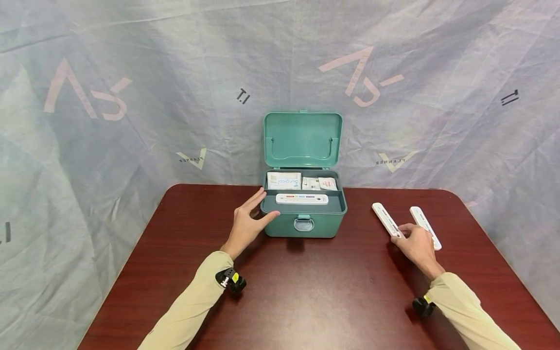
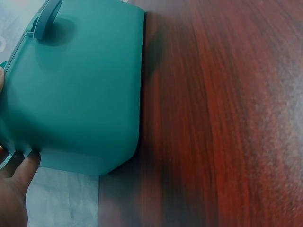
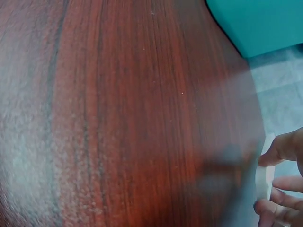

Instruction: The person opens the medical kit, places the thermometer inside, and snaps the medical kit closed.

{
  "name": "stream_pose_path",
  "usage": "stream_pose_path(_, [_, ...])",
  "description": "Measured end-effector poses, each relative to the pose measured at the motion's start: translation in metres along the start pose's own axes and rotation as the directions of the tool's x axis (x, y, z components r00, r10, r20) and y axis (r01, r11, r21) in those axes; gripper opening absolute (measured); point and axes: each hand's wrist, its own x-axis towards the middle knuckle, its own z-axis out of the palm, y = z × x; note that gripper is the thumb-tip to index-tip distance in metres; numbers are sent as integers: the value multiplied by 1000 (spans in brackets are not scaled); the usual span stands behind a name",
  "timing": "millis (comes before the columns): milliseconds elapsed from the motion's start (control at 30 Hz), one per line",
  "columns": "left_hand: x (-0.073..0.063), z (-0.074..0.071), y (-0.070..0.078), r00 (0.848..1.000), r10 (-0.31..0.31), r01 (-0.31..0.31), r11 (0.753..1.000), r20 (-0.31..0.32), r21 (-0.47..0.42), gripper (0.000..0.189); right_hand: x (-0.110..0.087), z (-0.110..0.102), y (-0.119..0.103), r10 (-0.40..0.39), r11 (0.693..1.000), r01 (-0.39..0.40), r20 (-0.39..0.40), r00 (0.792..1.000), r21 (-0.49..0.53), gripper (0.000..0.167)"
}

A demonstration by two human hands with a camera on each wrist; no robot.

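Note:
A green first-aid box (image 1: 302,226) stands with its lid (image 1: 302,138) up. Along its left side my left hand (image 1: 247,224) rests with fingers spread, the thumb at the front corner; the left wrist view shows fingertips (image 2: 29,163) against the green wall. At the right, my right hand (image 1: 417,245) pinches the near end of a long flat white strip with printed markings (image 1: 386,218). Its thumb and fingers also show around the white strip (image 3: 263,182) in the right wrist view. A second white strip (image 1: 421,218) lies just right, partly behind the hand.
Inside the box's front compartment lies another white strip (image 1: 302,199) with coloured print. The rear compartment holds a packet marked Surgical (image 1: 283,181) and small white packets (image 1: 327,183). The dark red table (image 1: 306,291) ends at a grey cloth backdrop (image 1: 210,97).

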Motion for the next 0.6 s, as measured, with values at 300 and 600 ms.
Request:
stream_pose_path(300, [0, 0, -1, 1000, -9, 9, 1000, -1, -9, 63, 2, -4, -6, -24, 1000, 24, -13, 1000, -10, 31])
stream_pose_path(600, [1, 0, -2, 1000, 8, -8, 1000, -7, 1, 62, 4, -9, -12, -51, 999, 51, -23, 998, -7, 30])
